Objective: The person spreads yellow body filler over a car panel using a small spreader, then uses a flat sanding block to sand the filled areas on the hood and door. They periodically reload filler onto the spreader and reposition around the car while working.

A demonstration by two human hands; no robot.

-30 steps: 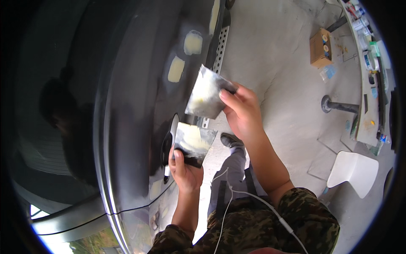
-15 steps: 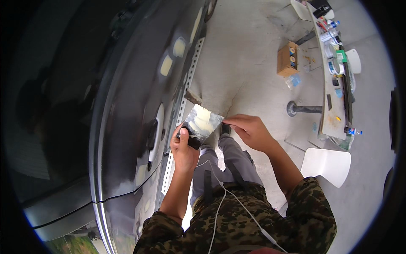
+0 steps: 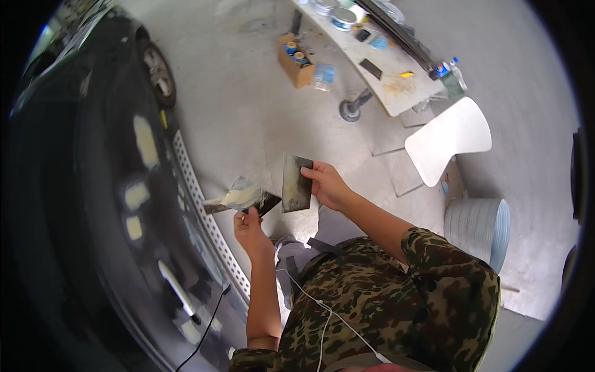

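Note:
My left hand (image 3: 250,234) grips a dark flat putty board, its thumb on top. Cream-coloured putty (image 3: 243,194) is smeared over the board's far part. To the right of it, my right hand (image 3: 330,186) pinches a thin, dark grey rectangular putty spreader (image 3: 297,186) by its right edge, thumb on the face. Faint pale smears mark the spreader's face. Board and spreader are close together, side by side, above the floor. On the left stands a dark car (image 3: 99,204), with pale filler patches (image 3: 137,195) on its side near the white door handle (image 3: 176,286).
A perforated white strip (image 3: 204,214) runs along the car's lower edge. A table (image 3: 406,93) with tins and bottles stands at the far right, a white chair (image 3: 449,139) before it. A cardboard box (image 3: 304,75) of cans is on the floor. A ribbed grey-blue drum (image 3: 474,229) stands at right.
My view has swung to the right, bringing the table closer. The spreader in my right hand now shows its flat face, beside the board. My left hand still holds the board, now more tilted.

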